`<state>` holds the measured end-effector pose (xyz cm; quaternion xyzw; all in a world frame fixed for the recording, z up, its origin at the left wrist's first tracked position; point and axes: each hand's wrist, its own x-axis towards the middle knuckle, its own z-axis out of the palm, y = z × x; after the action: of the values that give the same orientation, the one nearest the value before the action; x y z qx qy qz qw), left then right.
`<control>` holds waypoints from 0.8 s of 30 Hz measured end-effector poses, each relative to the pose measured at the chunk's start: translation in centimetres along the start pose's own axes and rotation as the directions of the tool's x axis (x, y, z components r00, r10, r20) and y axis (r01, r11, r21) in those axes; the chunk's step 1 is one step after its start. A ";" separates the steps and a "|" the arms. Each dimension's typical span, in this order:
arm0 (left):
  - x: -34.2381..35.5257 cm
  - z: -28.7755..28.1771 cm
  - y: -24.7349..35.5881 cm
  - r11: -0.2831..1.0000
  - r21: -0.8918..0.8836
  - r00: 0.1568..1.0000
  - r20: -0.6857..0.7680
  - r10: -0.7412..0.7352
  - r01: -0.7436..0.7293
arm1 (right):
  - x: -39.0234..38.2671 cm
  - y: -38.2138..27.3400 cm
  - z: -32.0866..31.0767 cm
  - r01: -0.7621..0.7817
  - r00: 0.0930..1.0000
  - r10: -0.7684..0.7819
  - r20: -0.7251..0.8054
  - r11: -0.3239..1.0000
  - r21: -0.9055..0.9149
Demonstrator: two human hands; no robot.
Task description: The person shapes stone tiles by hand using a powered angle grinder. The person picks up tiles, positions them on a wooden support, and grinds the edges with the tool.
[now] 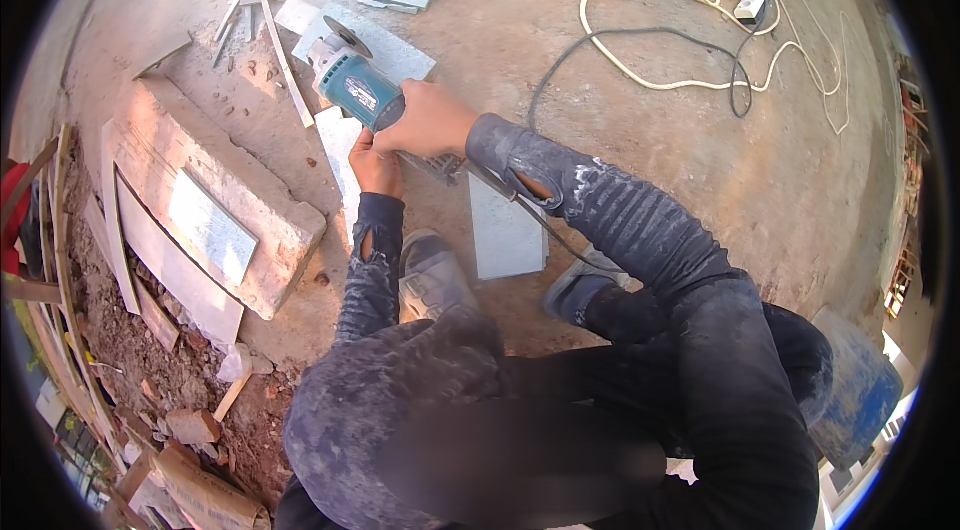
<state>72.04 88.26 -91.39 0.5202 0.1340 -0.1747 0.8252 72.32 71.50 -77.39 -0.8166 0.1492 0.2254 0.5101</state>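
1. Daylight, warm and even, falls on the dusty floor (620, 180); shadows are soft and short.
2. No glare noted.
3. Fisheye bends straight edges near the black circular rim.
4. One blurred patch sits at lower centre.

I see dark, dust-covered work clothes. The left sleeve (372, 275) is dark grey, mottled with pale powder, with a small tear near the cuff. The right sleeve (610, 215) is the same dark fabric, ribbed with horizontal creases, smeared whitish at the elbow and ripped open near the wrist. Both hands, left hand (378, 168) and right hand (428, 120), are bare. Dark trousers (740, 380) carry grey dust, and the worn grey shoes (432, 280) are caked in it.
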 end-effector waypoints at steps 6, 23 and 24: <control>0.1 0.4 0.4 0.998 -0.040 0.997 -0.060 -0.051 0.049 | 1.6 0.8 -1.5 0.059 0.998 -0.056 0.029 0.992 -0.114; -0.5 1.3 1.2 0.996 -0.031 0.996 -0.037 -0.081 0.080 | -0.7 0.9 -0.9 -0.028 0.999 0.027 -0.046 0.999 -0.019; -0.2 0.9 0.8 0.998 -0.022 0.995 -0.068 -0.067 0.066 | 0.1 0.5 -1.0 -0.012 0.999 0.011 -0.037 1.000 -0.022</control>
<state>72.21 87.78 -90.23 0.5132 0.1812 -0.1827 0.8188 72.36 70.34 -77.43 -0.8252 0.1608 0.2148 0.4970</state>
